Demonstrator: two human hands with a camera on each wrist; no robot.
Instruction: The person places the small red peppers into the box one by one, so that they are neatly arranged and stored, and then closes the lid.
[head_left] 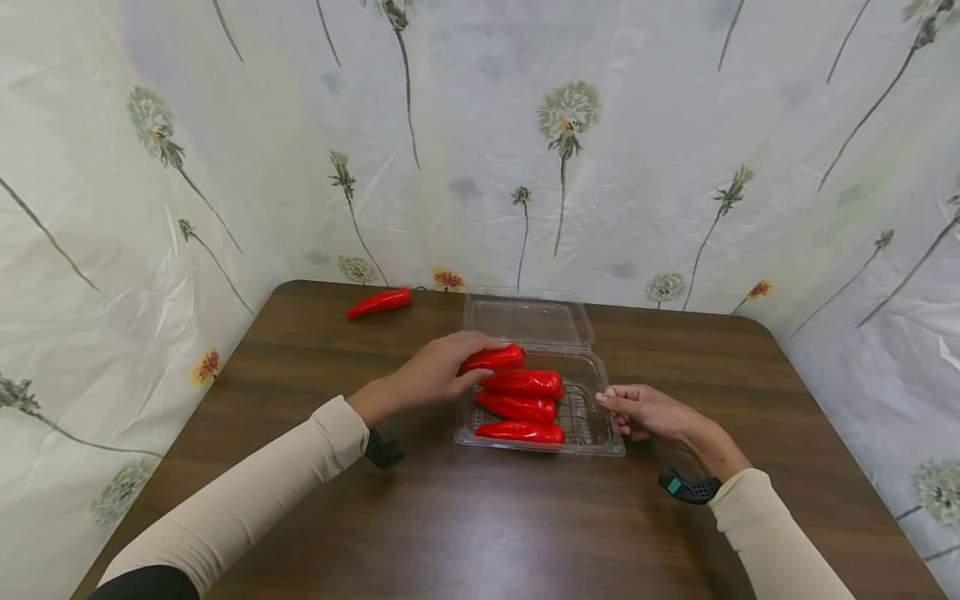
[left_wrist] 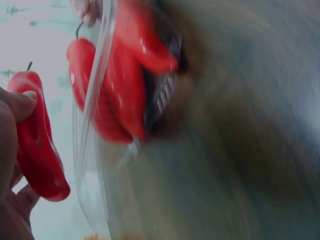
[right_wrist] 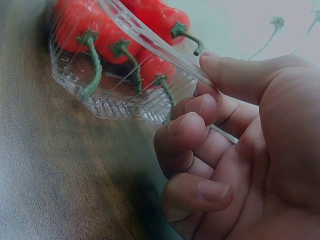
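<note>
My left hand point(head_left: 459, 367) grips a red pepper point(head_left: 501, 358) at the far left part of a clear plastic container point(head_left: 596, 433). In the left wrist view the thumb lies along this held pepper point(left_wrist: 37, 135), apart from the container's rim. Inside the container several red peppers point(head_left: 517, 407) lie side by side, their green stems point(right_wrist: 94, 65) toward the right. My right hand point(head_left: 645, 411) pinches the container's right rim point(right_wrist: 175, 62) between thumb and forefinger, its other fingers curled below. The hinged lid point(head_left: 528, 321) lies folded back behind the container.
One more red pepper point(head_left: 379, 303) lies at the back left of the brown wooden table point(head_left: 330, 358). A flower-patterned sheet point(head_left: 465, 167) hangs close behind the table's back edge and along its sides.
</note>
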